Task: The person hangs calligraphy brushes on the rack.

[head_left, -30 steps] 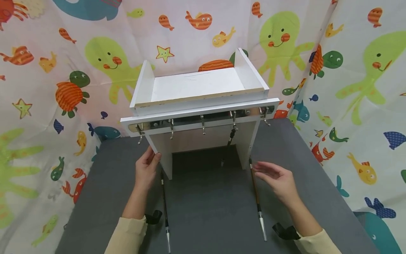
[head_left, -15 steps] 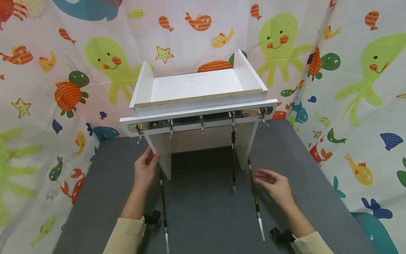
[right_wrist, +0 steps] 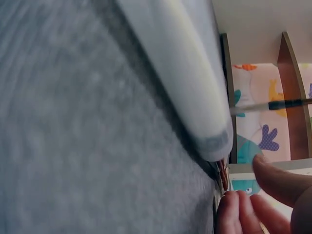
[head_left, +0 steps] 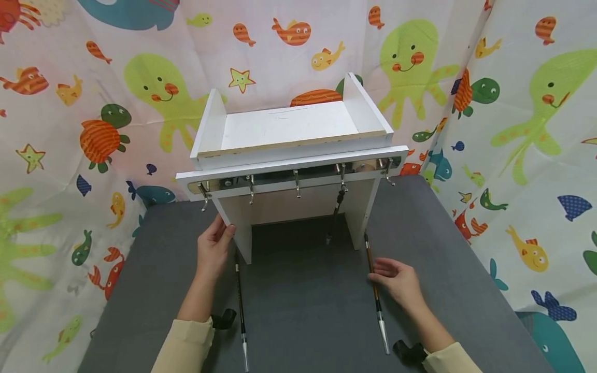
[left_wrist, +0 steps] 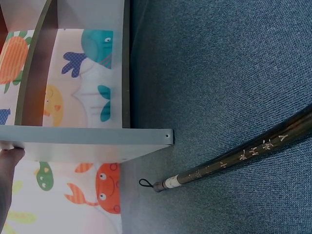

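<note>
The left hand (head_left: 213,254) holds the left side panel of a white shelf rack (head_left: 294,163), thumb on its front edge; the left wrist view shows part of that hand (left_wrist: 9,168) at the panel (left_wrist: 87,136). Beside the middle of a brown brush (head_left: 375,282) on the right is the right hand (head_left: 403,290); in the right wrist view its thumb (right_wrist: 275,180) stands apart from its bent fingers (right_wrist: 241,209). From a hook, fourth from the left, hangs a dark brush (head_left: 337,204), tilted back under the rack. Another brush (head_left: 240,305) lies near the left forearm.
Other metal hooks (head_left: 297,184) line the rack's front rail. The rack stands on a grey surface (head_left: 298,311), with a sea-animal patterned curtain (head_left: 275,62) behind and at both sides. Black straps (head_left: 410,353) are at the wrists.
The hanging brush swung forward, then back under the rack. The right hand has moved down and left, closer to the right brush. The left hand keeps its hold.
</note>
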{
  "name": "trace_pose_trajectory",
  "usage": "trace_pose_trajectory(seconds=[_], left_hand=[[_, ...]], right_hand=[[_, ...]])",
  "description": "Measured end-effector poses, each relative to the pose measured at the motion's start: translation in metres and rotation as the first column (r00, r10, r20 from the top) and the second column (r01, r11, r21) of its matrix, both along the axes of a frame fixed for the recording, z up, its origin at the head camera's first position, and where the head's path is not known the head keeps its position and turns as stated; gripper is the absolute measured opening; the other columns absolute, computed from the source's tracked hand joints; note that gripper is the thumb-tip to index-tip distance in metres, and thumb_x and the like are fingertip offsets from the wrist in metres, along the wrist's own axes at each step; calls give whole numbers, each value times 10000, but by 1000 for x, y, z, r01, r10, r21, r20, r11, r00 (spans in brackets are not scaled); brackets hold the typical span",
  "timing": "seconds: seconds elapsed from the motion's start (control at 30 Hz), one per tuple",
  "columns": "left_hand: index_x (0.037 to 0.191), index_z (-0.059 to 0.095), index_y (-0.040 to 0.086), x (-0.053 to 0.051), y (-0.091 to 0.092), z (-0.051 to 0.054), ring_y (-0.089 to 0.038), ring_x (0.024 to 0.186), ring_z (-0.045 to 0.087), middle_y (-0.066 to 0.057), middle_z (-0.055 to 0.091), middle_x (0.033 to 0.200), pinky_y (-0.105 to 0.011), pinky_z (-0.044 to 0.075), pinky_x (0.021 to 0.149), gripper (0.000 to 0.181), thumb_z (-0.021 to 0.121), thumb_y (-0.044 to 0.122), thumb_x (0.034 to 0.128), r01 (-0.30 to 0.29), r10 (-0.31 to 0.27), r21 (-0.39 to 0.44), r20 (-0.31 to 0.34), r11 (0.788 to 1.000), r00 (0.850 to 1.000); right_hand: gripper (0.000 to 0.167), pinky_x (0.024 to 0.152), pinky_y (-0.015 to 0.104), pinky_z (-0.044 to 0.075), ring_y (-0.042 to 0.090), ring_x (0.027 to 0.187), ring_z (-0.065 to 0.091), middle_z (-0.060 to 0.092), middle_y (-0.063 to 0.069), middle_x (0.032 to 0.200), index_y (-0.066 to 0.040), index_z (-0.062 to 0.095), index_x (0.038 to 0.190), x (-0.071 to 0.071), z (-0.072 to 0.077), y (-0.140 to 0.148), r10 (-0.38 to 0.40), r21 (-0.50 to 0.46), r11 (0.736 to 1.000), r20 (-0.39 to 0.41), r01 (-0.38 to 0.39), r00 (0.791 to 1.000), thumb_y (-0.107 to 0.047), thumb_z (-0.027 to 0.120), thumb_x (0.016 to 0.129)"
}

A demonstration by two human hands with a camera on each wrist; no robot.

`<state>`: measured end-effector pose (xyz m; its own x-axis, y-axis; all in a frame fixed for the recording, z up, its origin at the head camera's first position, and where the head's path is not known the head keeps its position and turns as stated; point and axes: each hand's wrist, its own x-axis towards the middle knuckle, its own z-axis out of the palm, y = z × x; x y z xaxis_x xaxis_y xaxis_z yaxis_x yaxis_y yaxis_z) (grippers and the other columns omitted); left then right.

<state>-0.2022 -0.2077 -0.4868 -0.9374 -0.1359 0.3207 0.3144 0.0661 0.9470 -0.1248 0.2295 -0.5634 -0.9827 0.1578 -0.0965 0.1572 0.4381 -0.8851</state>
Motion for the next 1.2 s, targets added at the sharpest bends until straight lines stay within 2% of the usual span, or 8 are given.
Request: trace_pose_trajectory(seconds=[0.13,0.37,0.53,0.8,1.0,1.2], left_hand=[[1484,497,86,-1,0,0,10,1221,591,-163,513,1487,-160,508,969,526,624,19,977,4,-4,5,11,1000,1000],[1482,499,83,-1,1,0,1,1223,592,-163,513,1488,-169,512,969,527,630,24,975,8,-8,12,15,1000,1000],[1480,501,80,-1,1,1,5,1219,592,-162,512,1488,-165,512,965,527,636,33,973,3,-3,21,31,1000,1000],[1485,502,97,0,-1,1,-51,1271,573,-130,524,1490,-158,505,968,529,641,60,976,-10,11,-19,41,1000,999],[1482,499,81,0,0,0,-30,1246,584,-153,520,1485,-162,512,961,530,643,49,973,-10,10,2,31,1000,999],[1477,491,46,-1,1,0,-13,1232,590,-189,495,1490,-174,514,968,526,639,29,972,7,-7,46,16,999,1000]], right_hand=[[493,746,243,587,282,996,740,752,169,1113,-9,686,1236,0,-3,-3,-6,66,998,30,4,1000,-157,868,803],[444,699,318,599,275,914,748,766,156,1024,-4,710,1159,-1,-2,-7,-29,164,986,17,25,999,-180,874,787],[402,664,331,591,257,866,752,770,139,975,1,721,1108,-1,0,-10,-53,211,976,19,48,998,-193,870,789],[307,644,308,575,197,779,747,773,102,891,-2,747,1032,-3,1,-12,-54,247,967,-8,55,998,-153,847,785],[290,612,242,542,174,780,730,781,93,899,-14,761,1049,-6,3,-8,-66,208,976,25,59,997,-150,826,802],[328,646,208,561,145,833,731,776,147,977,33,731,1138,-5,9,-4,-63,57,997,102,58,993,-93,778,839]])
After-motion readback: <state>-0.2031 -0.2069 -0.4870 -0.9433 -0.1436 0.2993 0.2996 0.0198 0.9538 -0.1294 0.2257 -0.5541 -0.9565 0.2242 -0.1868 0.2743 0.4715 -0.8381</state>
